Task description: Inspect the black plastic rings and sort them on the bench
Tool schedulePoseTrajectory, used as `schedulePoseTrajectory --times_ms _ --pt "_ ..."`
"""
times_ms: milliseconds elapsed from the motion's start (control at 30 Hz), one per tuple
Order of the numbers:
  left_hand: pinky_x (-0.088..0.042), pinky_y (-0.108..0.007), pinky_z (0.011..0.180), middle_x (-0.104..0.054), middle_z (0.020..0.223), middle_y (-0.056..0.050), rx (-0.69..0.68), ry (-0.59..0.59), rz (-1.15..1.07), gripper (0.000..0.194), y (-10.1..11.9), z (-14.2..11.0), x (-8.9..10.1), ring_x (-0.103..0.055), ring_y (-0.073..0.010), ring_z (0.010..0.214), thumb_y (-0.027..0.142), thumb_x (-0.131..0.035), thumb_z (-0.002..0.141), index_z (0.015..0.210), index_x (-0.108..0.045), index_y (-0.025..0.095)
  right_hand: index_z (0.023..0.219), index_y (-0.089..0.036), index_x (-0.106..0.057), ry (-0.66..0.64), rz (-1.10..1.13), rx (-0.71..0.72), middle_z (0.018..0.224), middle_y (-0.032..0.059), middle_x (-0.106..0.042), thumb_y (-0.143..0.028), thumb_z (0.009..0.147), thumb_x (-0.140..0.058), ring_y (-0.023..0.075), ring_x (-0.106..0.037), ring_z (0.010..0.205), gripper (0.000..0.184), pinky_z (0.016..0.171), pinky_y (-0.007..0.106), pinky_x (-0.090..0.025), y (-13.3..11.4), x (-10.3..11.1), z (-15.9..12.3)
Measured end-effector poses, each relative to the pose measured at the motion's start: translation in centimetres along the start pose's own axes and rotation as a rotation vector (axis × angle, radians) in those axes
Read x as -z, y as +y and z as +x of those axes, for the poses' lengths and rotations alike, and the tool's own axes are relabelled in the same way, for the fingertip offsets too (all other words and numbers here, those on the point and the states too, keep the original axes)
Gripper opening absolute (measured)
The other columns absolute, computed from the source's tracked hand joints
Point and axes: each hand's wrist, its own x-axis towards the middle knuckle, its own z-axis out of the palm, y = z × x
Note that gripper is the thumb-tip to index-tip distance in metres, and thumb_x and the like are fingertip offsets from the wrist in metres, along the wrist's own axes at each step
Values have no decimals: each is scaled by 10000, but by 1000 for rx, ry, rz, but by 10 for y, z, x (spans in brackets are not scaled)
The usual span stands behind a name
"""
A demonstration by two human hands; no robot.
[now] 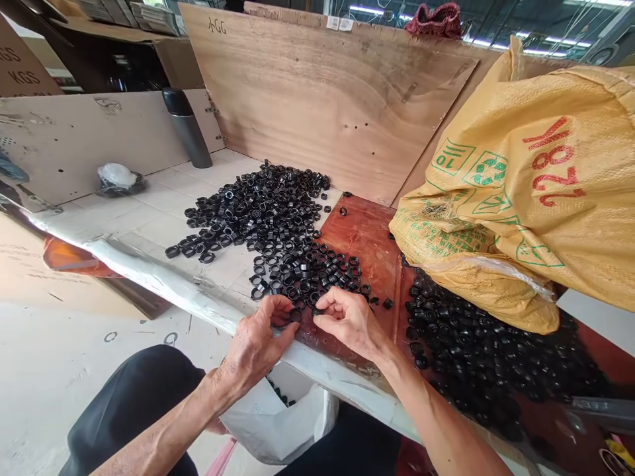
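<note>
Near the table's front edge, my left hand (260,337) has its thumb and fingers closed around a small black ring (295,315). Just to the right, my right hand (350,320) pinches a small dark piece (316,311) between thumb and fingertips; it looks black, but its exact shape is partly hidden. The two hands are a short gap apart. Beyond them spreads a large heap of black plastic rings (262,208), whose near end reaches almost to my fingers. Right of my right hand lies a second pile of small black parts (476,344).
A yellow woven sack (560,172) leans over the right-hand pile. Wooden boards (327,99) wall the back. A dark grey flask (191,132) stands at the left rear, near a plastic-wrapped bundle (119,177). Below the table edge hangs a white bag (282,430) by my knees.
</note>
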Motion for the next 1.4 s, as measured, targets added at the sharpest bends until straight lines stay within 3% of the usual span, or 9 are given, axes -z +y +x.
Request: schedulePoseTrajectory --times_ms 133,367,433,567,700,867,1200,1300,1400 --pt "-635 -289 783 -723 961 9 -4 -33 -142 299 8 1 -7 -740 -145 843 188 -659 861 1108 -505 256 927 -199 -681 15 188 13 871 6 -732 -253 839 -736 158 -689 756 117 691 245 -527 -8 -4 0" --pt "-625 -307 819 -703 1032 7 18 8 -362 336 10 3 -12 -738 -145 873 148 -682 841 1112 -528 270 808 -198 -703 86 49 169 907 32 -747 -199 846 -734 187 -704 835 49 759 281 -537 -16 -4 -1" --pt "-626 -306 829 -710 1048 3 49 7 -446 307 10 3 -14 -742 -151 894 167 -691 856 1107 -549 273 893 -203 -718 80 81 136 887 21 -740 -197 849 -731 180 -706 809 46 743 276 -546 -15 -3 -1" --pt "-628 -304 813 -716 1046 -15 91 5 -560 244 6 5 -17 -737 -172 913 210 -711 875 1094 -616 260 1170 -236 -718 48 164 123 995 21 -744 -186 861 -726 165 -714 838 313 747 253 -569 -13 -1 0" --pt "-626 -305 832 -687 1121 -34 31 -14 -653 178 2 7 -14 -730 -175 938 237 -706 906 1080 -670 251 1038 -233 -770 71 132 147 1009 19 -742 -224 878 -747 152 -704 820 161 750 237 -548 -11 0 1" --pt "-622 -305 871 -690 1162 -58 -2 -25 -633 173 -1 6 -12 -723 -191 1018 262 -703 929 1101 -704 247 940 -215 -774 63 114 77 858 1 -732 -324 861 -794 154 -681 758 136 688 229 -512 -12 -1 2" --pt "-626 -325 899 -710 1170 -53 -92 -24 -500 180 -3 3 -12 -717 -193 1055 249 -668 962 1140 -687 271 590 -192 -542 52 -119 176 590 -38 -507 -477 973 -645 113 -469 574 488 583 243 -377 -9 -4 2" --pt "-633 -324 893 -707 1175 -44 -64 -26 -542 181 -3 3 -12 -721 -192 1053 266 -671 962 1141 -688 278 810 -195 -645 114 -50 179 660 -35 -556 -454 930 -712 120 -504 592 293 588 236 -417 -7 -3 1" --pt "-633 -323 902 -711 1166 -32 -44 -23 -576 183 -2 3 -12 -723 -190 1054 275 -676 958 1140 -692 286 1142 -201 -681 38 43 252 960 38 -684 -358 941 -704 157 -647 788 256 727 249 -519 -13 1 0"
